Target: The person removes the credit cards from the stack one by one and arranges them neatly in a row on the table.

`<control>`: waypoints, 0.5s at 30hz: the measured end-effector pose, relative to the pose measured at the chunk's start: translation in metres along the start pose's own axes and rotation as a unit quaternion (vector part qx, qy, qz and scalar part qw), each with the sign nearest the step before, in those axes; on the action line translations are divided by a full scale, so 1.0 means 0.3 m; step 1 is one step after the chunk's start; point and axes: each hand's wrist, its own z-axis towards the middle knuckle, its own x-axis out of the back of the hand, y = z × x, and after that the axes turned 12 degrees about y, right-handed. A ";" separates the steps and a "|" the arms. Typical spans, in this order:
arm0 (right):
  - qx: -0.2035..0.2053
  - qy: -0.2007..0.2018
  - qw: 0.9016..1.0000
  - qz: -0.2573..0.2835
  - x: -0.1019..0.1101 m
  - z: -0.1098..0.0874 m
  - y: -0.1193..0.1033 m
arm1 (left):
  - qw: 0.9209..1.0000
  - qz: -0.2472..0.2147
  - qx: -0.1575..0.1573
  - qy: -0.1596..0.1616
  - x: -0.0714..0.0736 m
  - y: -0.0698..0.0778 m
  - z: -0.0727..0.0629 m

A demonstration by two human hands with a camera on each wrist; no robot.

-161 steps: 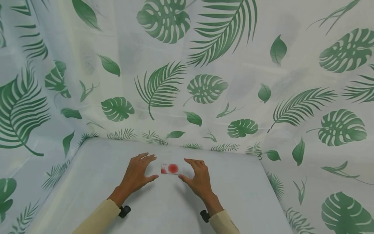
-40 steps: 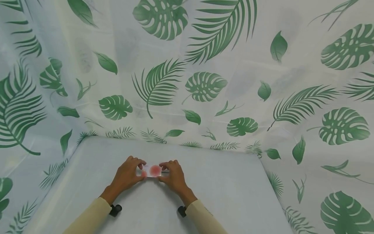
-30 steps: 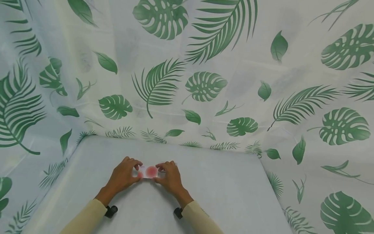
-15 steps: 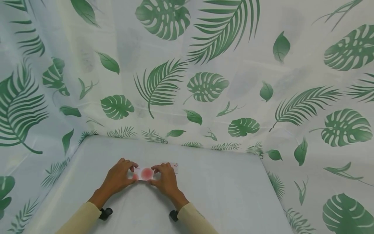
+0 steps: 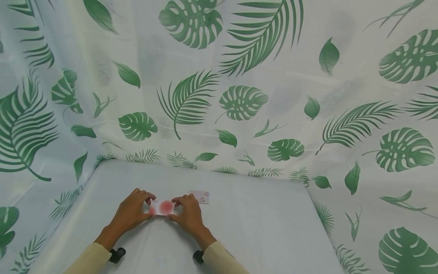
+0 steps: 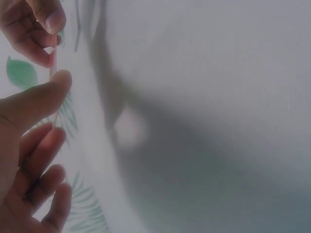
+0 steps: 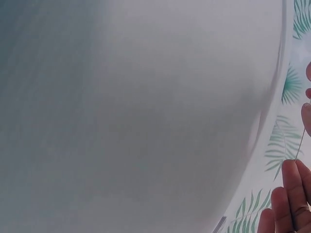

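Note:
A thin white card (image 5: pixel 166 207) with a large red circle and a smaller red patch is raised over the table between my two hands. My left hand (image 5: pixel 128 213) pinches its left end between thumb and fingers. The opposite end is pinched by my right hand (image 5: pixel 189 215). Seen edge-on in the left wrist view, the card (image 6: pixel 53 73) is a slim pinkish strip; in the right wrist view only a fine line of it shows. A second card (image 5: pixel 202 196), pale pink with small reddish marks, lies on the table just behind my right hand, which partly covers it.
The white-covered table (image 5: pixel 260 228) extends around the hands. A white curtain (image 5: pixel 287 95) printed with green leaves rises behind the table and on both sides. Black wrist cameras sit at the left wrist and right wrist, under pale yellow sleeves (image 5: pixel 90 258).
Earlier, both hands were apart around a card lying on the table. Now they hold a card between them and have carried it left and nearer, uncovering the second card.

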 end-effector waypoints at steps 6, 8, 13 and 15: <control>0.013 0.005 1.000 -0.006 -0.012 -0.004 -0.018 | 1.000 -0.004 0.005 -0.004 0.019 -0.010 -0.011; 0.014 0.004 1.000 -0.007 -0.017 -0.006 -0.024 | 1.000 -0.005 0.010 -0.006 0.027 -0.012 -0.017; 0.017 0.002 1.000 -0.006 -0.028 -0.009 -0.041 | 1.000 -0.001 0.022 -0.012 0.050 -0.013 -0.029; 0.022 0.004 1.000 -0.008 -0.033 -0.009 -0.048 | 1.000 -0.001 0.028 -0.014 0.060 -0.012 -0.033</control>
